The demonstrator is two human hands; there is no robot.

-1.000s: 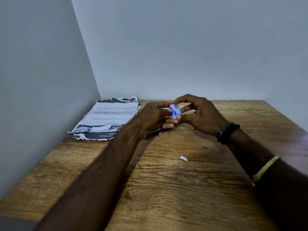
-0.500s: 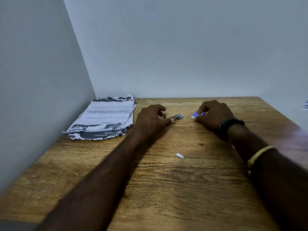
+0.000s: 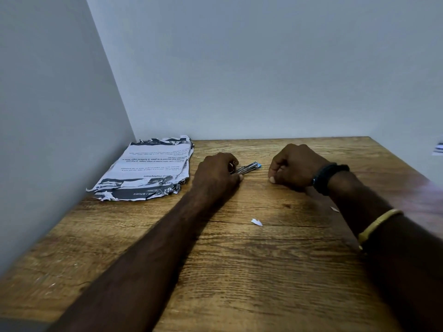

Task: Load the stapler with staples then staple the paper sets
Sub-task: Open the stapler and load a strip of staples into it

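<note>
A small metal stapler (image 3: 249, 167) with a blue tip lies on the wooden table (image 3: 239, 271), pointing right. My left hand (image 3: 217, 174) grips its left end with curled fingers. My right hand (image 3: 296, 167) rests on the table just right of the stapler, fingers curled into a fist and thumb tip on the wood. The blue and white staple box is hidden in or under that fist. The paper sets (image 3: 148, 168), a stack of printed sheets with ragged edges, lie at the back left against the wall.
Walls close the table at the left and the back. A small white paper scrap (image 3: 256, 222) lies mid-table, and another scrap (image 3: 334, 209) lies beside my right forearm. The table's right edge runs behind my right wrist.
Both hands came down from holding the staple box between them. My left hand took hold of the stapler. My right hand carried the box to the table and curled over it.
</note>
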